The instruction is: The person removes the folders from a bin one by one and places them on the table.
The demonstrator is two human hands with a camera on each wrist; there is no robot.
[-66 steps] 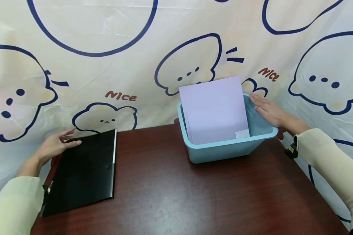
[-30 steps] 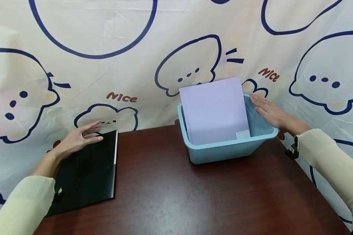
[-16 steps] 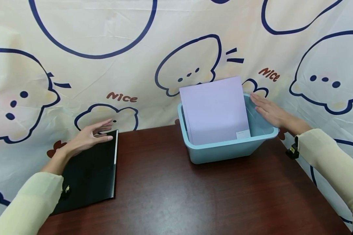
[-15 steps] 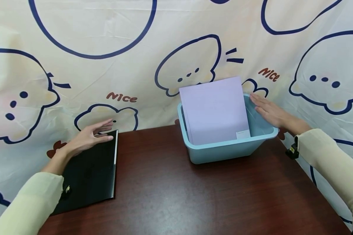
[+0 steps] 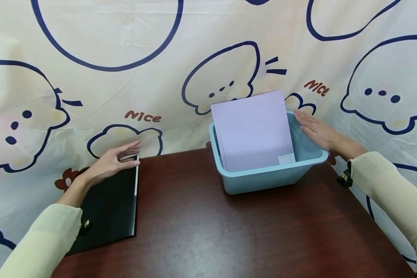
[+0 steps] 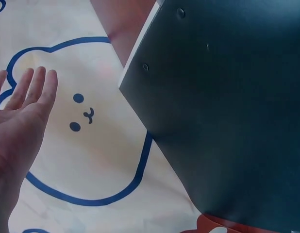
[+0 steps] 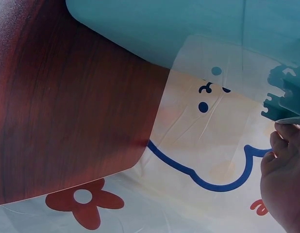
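My left hand (image 5: 107, 165) is held over the far right corner of a flat black folder (image 5: 111, 210), its fingers extended and thumb apart. Small round rivets near the pale edge of the black folder (image 6: 223, 111) show in the left wrist view, where my left hand (image 6: 24, 121) has spread fingers and a bare palm. My right hand (image 5: 317, 133) rests along the right rim of a light blue plastic bin (image 5: 260, 182), fingers straight. In the right wrist view, the fingertips of my right hand (image 7: 288, 170) meet the bin's edge. Pale lilac folders (image 5: 251, 131) lean upright inside the bin.
The dark reddish-brown table (image 5: 194, 227) carries both the folder and the bin. Behind and beside it hangs a cream cloth (image 5: 153, 88) with cartoon outlines, close to the table's far edge. A small white label (image 5: 286, 158) sits low on the front lilac folder.
My left hand has moved right across the black folder, from its left side to its far right corner. My right hand, the bin and the lilac folders have stayed in place.
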